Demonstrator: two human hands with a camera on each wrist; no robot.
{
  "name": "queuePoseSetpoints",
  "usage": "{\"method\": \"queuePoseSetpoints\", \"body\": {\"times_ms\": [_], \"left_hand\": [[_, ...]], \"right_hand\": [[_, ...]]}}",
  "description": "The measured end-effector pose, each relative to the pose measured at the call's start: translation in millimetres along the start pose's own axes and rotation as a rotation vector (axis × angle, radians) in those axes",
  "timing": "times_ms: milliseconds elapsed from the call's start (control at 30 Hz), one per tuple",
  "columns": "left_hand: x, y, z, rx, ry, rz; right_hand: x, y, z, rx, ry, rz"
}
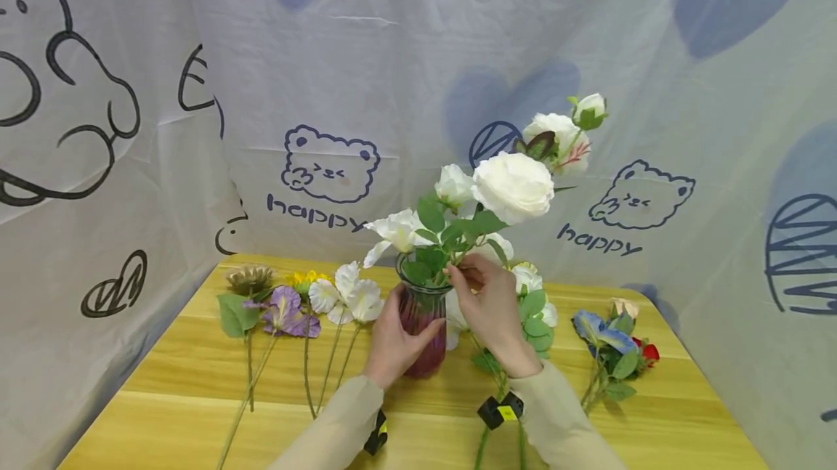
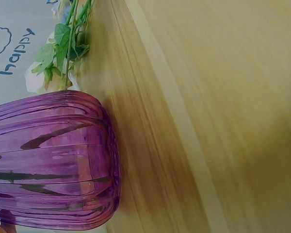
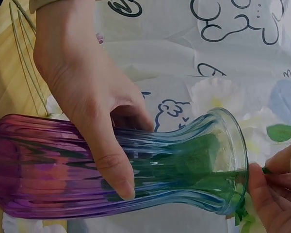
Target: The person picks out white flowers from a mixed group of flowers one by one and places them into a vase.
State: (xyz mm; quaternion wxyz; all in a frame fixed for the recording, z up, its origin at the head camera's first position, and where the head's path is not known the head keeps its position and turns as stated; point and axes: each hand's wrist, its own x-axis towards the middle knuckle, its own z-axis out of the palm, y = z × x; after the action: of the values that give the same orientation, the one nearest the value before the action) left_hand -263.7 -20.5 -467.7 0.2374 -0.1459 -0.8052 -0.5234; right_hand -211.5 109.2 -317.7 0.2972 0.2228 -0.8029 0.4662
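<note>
A ribbed glass vase (image 1: 425, 332), purple below and bluish at its neck, stands on the table in the head view. My left hand (image 1: 404, 335) grips its side, thumb across the front in the right wrist view. Stems show through the purple glass (image 2: 53, 160) in the left wrist view. At the vase's rim (image 3: 235, 160), my right hand (image 1: 487, 303) pinches a green flower stem (image 3: 264, 170) between thumb and fingers. Above the vase spread white flowers (image 1: 513, 187), a white bud (image 1: 591, 111) and green leaves (image 1: 431, 259).
Left on the wooden table (image 1: 163, 397) lie a purple flower (image 1: 285, 310), a white flower (image 1: 346, 296), a yellow one (image 1: 306, 280) and a brownish one (image 1: 250, 280). To the right are white flowers with leaves (image 1: 536, 325), a blue flower (image 1: 601, 332) and a red one (image 1: 647, 352). Printed cloth (image 1: 405, 92) hangs behind.
</note>
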Motion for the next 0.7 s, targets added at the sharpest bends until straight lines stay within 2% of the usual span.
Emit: {"method": "queuePoseSetpoints", "body": {"times_ms": [167, 267, 433, 700], "left_hand": [[-0.1, -1.5, 0.8, 0.005, 0.003, 0.004], [-0.3, -2.6, 1.6, 0.013, 0.012, 0.017], [-0.2, -3.0, 2.2, 0.016, 0.029, 0.043], [0.4, 0.0, 0.5, 0.002, 0.004, 0.012]], "right_hand": [[1, 5, 2, -0.018, -0.003, -0.016], [1, 18, 5, -0.020, 0.005, -0.025], [2, 37, 7, -0.001, -0.004, 0.007], [5, 39, 6, -0.066, -0.049, -0.010]]}}
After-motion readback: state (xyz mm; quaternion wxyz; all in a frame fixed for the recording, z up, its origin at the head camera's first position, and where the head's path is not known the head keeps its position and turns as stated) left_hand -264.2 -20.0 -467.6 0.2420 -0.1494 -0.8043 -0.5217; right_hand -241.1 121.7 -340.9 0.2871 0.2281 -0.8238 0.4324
